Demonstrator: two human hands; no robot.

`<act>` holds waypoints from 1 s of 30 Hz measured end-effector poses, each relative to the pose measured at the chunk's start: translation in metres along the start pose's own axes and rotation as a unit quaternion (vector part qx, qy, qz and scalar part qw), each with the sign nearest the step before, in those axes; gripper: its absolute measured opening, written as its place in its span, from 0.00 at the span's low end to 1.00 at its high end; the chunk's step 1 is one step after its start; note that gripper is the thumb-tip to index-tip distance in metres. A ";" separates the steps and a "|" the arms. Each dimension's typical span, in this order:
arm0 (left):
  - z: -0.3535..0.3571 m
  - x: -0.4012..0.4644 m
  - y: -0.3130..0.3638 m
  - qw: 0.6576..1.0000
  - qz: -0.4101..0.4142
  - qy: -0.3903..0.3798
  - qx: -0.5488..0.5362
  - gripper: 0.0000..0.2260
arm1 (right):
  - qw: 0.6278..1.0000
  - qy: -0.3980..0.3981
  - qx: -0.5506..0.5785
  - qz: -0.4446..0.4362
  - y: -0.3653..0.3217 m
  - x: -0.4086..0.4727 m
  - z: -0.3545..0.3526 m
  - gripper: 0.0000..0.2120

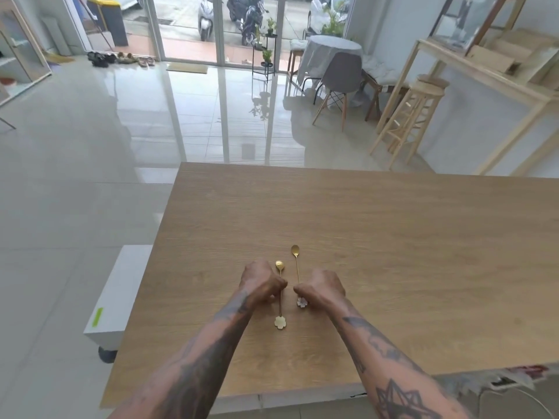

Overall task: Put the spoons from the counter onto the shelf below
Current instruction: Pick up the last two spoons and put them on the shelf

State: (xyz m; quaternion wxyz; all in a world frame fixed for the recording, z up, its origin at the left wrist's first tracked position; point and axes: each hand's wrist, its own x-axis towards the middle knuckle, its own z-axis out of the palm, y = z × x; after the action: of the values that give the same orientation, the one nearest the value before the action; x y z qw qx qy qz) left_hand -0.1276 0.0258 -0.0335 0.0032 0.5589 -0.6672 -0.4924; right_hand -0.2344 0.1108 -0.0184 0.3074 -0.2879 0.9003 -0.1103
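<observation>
Two gold spoons are lying side by side on the wooden bench [393, 237] at lower centre of the frame. The left hand [260, 282] is pinching the left spoon [280, 297] mid-handle, while the right hand [321, 290] is closing its fingers on the right spoon [295, 261] near its flower end.

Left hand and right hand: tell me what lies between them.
The two gold spoons lie side by side between the left hand and right hand, on the wooden counter; head view.

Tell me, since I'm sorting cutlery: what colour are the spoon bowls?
Gold, on both spoons; head view.
</observation>
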 end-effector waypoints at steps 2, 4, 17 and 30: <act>0.001 -0.001 0.000 1.000 -0.001 0.007 0.001 0.07 | 1.000 0.013 -0.018 -0.001 -0.003 -0.001 0.001 0.10; 0.001 -0.002 -0.001 1.000 0.005 0.019 -0.001 0.07 | 1.000 0.011 -0.006 -0.008 0.000 -0.002 0.001 0.09; -0.029 -0.077 0.019 0.984 0.131 0.100 -0.067 0.08 | 0.975 0.068 0.170 -0.128 0.027 -0.061 -0.055 0.09; -0.061 -0.259 0.090 0.909 0.310 0.269 -0.066 0.08 | 0.901 0.173 0.249 -0.312 0.055 -0.202 -0.167 0.14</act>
State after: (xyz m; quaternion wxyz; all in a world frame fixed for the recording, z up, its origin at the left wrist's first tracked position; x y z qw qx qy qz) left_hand -0.0633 0.1703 0.1985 0.3719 0.4337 -0.7467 -0.3406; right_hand -0.2325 0.2776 0.1913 0.1588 -0.4442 0.7465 -0.4693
